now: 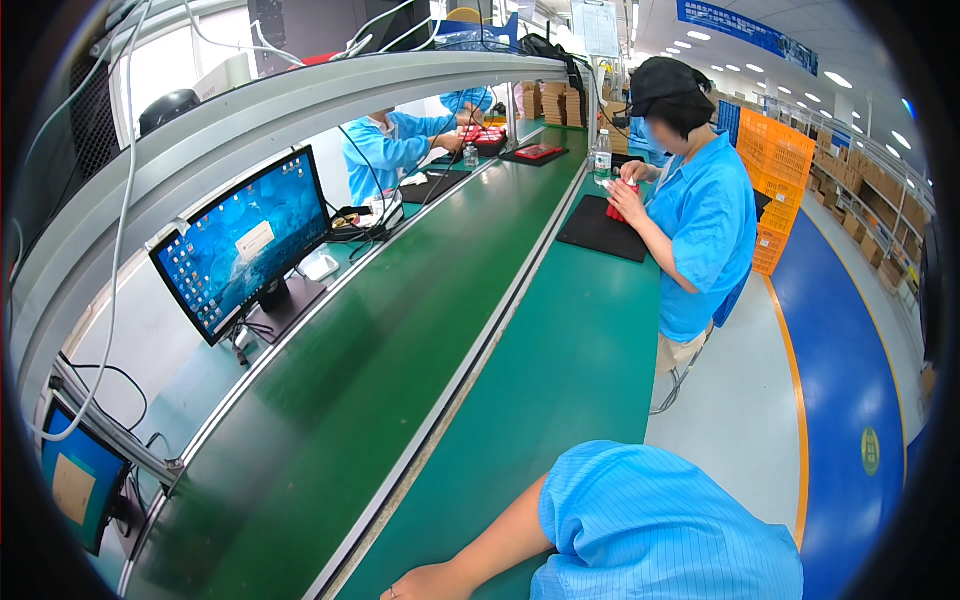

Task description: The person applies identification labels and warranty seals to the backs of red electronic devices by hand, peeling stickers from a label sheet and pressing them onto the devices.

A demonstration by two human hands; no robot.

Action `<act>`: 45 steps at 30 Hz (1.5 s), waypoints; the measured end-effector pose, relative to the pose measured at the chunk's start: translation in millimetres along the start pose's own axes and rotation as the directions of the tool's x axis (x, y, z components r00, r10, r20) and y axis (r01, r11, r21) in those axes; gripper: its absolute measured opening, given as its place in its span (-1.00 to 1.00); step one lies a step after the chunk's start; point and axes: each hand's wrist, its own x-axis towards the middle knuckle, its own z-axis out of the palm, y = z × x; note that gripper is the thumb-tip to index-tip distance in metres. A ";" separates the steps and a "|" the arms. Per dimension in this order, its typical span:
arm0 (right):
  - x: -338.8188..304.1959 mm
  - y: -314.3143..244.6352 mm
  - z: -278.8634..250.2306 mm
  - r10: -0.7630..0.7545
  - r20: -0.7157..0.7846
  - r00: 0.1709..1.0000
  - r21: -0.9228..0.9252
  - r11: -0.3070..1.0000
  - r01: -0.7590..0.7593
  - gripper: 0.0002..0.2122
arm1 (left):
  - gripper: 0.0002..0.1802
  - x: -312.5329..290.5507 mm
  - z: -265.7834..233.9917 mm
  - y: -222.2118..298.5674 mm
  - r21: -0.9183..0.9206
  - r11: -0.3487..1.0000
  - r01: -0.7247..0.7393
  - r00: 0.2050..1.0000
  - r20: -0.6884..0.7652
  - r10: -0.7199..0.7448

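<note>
My right arm, in a blue striped short sleeve (660,520), reaches leftward over the green worktop (540,400). At the lower edge of the view, my right hand (435,583) lies low over the worktop, beside the metal rail of the conveyor. A ring shows on one finger. The frame cuts off most of the fingers, so what they hold or touch is hidden. My left hand is out of view.
A dark green conveyor belt (400,310) runs along the worktop. Across it stands a monitor (250,240) under a metal frame beam. A co-worker (700,220) handles a red item above a black mat (600,232), near a bottle (603,157). Orange crates (775,170) are stacked behind.
</note>
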 end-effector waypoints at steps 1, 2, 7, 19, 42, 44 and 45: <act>-0.1 0.2 -1.2 0.001 -0.001 1.000 -0.002 1.000 -0.001 -0.89 | -0.77 1.1 0.3 -0.1 -0.005 1.000 0.001 1.000 0.001 -0.001; -0.4 -0.3 -1.0 -0.005 -0.003 1.000 -0.004 1.000 0.005 -0.89 | -0.77 0.7 0.4 -0.8 -0.006 1.000 0.002 1.000 0.001 -0.002; -2.1 -1.8 1.0 -0.002 0.006 1.000 -0.007 1.000 0.002 -0.89 | -0.78 -2.8 1.5 -2.5 -0.020 1.000 0.009 1.000 0.000 -0.009; 0.9 -1.5 -12.8 0.059 0.071 0.996 -0.106 0.993 -0.051 -0.80 | -0.79 12.1 -4.6 -18.8 -0.009 0.990 -0.141 0.989 0.032 0.141; 7.6 -2.9 -8.2 0.045 0.208 0.977 -0.195 0.981 -0.004 -0.72 | -0.78 6.0 -7.0 -14.1 0.049 0.993 -0.103 0.994 0.023 0.102; 7.3 -4.3 -9.0 0.087 0.223 0.971 -0.236 0.971 -0.032 -0.65 | -0.81 6.0 -6.9 -14.6 0.080 0.984 -0.160 0.987 0.019 0.159; 6.7 -3.9 -8.5 0.082 0.223 0.971 -0.233 0.972 -0.029 -0.65 | -0.81 5.9 -7.2 -13.7 0.083 0.984 -0.159 0.987 0.016 0.158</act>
